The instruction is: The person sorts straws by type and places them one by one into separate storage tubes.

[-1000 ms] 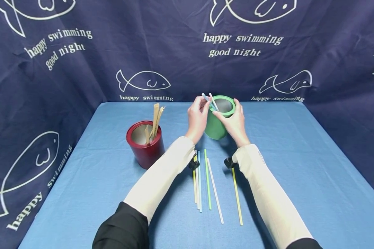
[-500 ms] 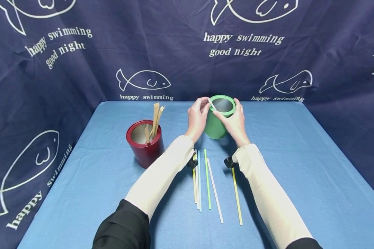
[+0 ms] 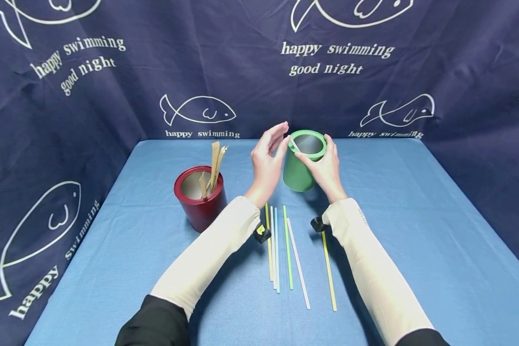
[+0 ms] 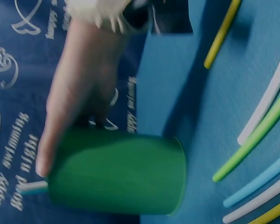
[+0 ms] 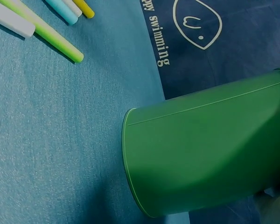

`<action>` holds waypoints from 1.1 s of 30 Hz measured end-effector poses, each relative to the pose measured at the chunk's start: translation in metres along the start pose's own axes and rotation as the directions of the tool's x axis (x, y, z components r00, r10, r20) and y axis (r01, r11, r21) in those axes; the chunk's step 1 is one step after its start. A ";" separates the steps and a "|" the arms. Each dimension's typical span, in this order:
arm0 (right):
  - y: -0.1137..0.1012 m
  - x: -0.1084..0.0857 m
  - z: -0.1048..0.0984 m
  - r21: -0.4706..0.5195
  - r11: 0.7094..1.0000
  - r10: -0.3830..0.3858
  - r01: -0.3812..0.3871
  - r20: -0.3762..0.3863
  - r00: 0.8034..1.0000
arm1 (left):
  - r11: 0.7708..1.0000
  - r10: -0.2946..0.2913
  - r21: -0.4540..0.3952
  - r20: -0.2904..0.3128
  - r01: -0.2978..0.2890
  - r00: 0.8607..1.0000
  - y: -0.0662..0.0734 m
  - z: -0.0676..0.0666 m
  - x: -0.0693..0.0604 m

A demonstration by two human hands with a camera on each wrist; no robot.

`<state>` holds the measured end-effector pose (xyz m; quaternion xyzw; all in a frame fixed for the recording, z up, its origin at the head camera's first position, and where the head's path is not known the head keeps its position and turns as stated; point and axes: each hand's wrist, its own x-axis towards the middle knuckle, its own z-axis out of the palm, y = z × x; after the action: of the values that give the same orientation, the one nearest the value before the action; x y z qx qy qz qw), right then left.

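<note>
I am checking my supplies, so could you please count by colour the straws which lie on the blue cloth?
Yellow straws: 2
Whitish straws: 2
Light blue straw: 1
Green straw: 1
Total on the blue cloth: 6

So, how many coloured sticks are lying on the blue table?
6, left to right in the head view: yellow stick, white stick, blue stick, green stick, second white stick, second yellow stick. More may be hidden under the sleeves.
</note>
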<state>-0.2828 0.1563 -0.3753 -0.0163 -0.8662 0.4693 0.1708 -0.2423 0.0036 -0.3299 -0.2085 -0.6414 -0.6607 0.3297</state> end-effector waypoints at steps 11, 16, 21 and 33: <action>-0.001 0.000 -0.001 -0.001 1.000 0.008 -0.008 0.009 1.000 | 0.996 0.004 -0.087 0.025 -0.002 1.000 0.029 -0.016 -0.021; 0.000 0.000 -0.001 0.002 1.000 0.007 -0.007 0.002 1.000 | 0.995 -0.022 -0.097 0.016 0.023 1.000 0.035 -0.023 -0.030; 0.000 0.000 -0.002 0.003 1.000 0.009 -0.009 0.009 1.000 | 0.993 -0.065 -0.100 0.016 0.067 0.998 0.040 -0.028 -0.038; -0.002 0.000 -0.002 -0.002 1.000 0.014 -0.014 0.020 1.000 | 0.970 -0.242 0.054 0.063 0.239 0.968 0.036 -0.044 -0.062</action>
<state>-0.2820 0.1564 -0.3724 -0.0179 -0.8683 0.4696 0.1589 -0.1673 -0.0281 -0.3521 -0.1442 -0.6880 -0.6732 0.2296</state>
